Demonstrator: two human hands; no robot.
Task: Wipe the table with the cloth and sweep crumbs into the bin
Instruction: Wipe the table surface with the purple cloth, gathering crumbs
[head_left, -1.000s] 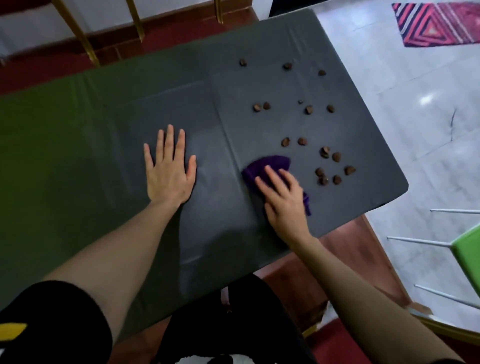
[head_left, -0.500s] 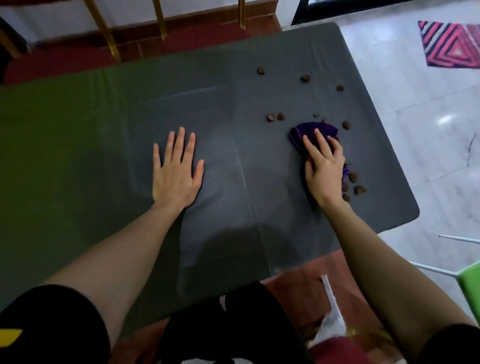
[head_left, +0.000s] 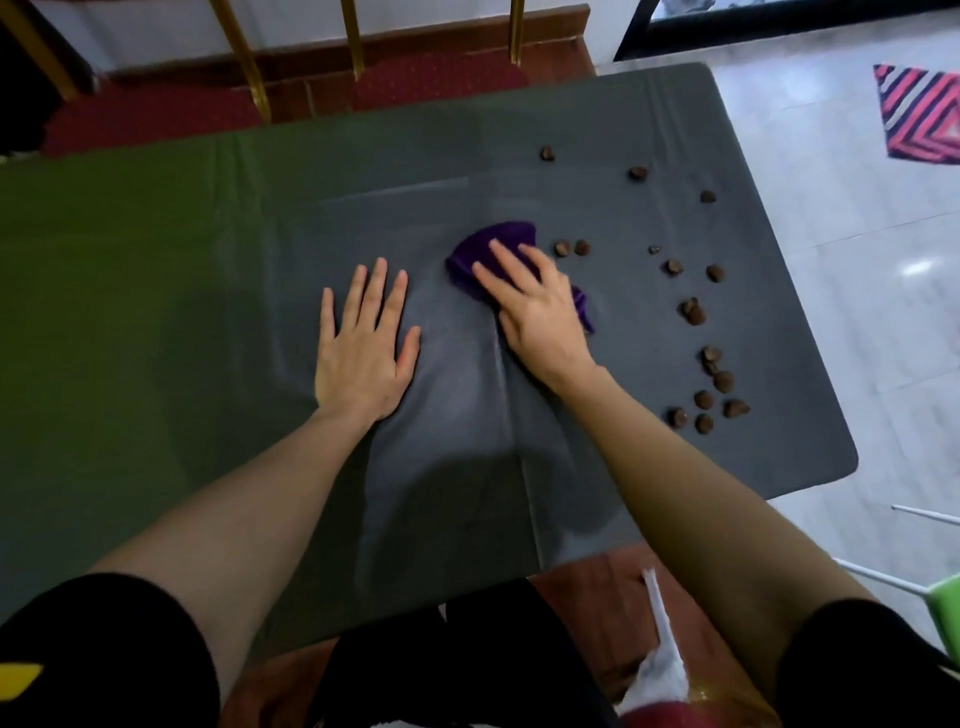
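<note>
A purple cloth (head_left: 485, 249) lies bunched on the dark grey table cover (head_left: 467, 415) near the middle. My right hand (head_left: 535, 312) presses flat on the cloth with straight fingers. My left hand (head_left: 363, 343) rests flat on the table just left of it, fingers spread. Several brown crumbs (head_left: 698, 312) lie scattered to the right of the cloth, with a cluster (head_left: 709, 400) near the table's right front edge. A bin with a white liner (head_left: 660, 675) shows at the bottom right, below the table's front edge.
The table's right edge drops to a white tiled floor (head_left: 883, 338). A green chair (head_left: 948, 608) with white legs stands at the lower right. Gold railing posts (head_left: 244, 57) and red carpet lie behind the table. A striped rug (head_left: 919, 114) is at the far right.
My right hand has slid the cloth left and away from the crumbs on the right, toward the table's middle. My left hand stays flat in the same spot.
</note>
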